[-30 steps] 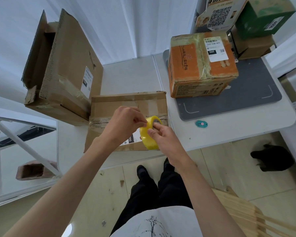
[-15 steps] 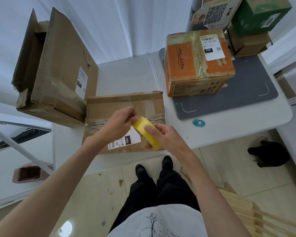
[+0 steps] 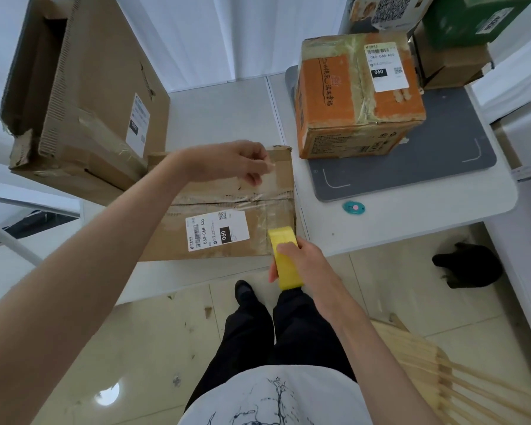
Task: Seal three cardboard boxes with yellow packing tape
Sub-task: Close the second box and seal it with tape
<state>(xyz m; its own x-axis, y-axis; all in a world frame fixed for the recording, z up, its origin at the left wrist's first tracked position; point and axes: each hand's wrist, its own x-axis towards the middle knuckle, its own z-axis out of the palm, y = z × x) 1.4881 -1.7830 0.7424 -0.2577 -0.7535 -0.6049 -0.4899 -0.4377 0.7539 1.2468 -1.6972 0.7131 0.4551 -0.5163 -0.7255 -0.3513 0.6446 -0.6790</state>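
We see a person standing at a white table [image 3: 396, 228], looking down on both bare arms. The right hand [image 3: 301, 259] grips a roll of yellow tape [image 3: 284, 256] — the thumb lies on top of the roll and the other fingers curl around its far side. The roll is at the near right corner of a flat brown box [image 3: 227, 210], partly over the table edge. The left hand [image 3: 230, 161] is raised over the far edge of this box, with fingers curled and the fingertips pinched together on what looks like the loose end of the tape. The stretched strip between the two hands is thin and almost clear, so we cannot follow it well.

The flat box lies on the table in front of the person, with a white label [image 3: 216, 230] on its top and old clear tape along the seam. To the left of it leans a large brown box [image 3: 98, 96], open at its left side. To the right, an orange box [image 3: 356, 96] stands on a grey mat [image 3: 442, 154] — it also carries a white label. Behind it are a green box [image 3: 463, 19] on top of another brown box, and a white carton with a printed code. A small teal cutter [image 3: 353, 207] lies on the table just in front of the mat.
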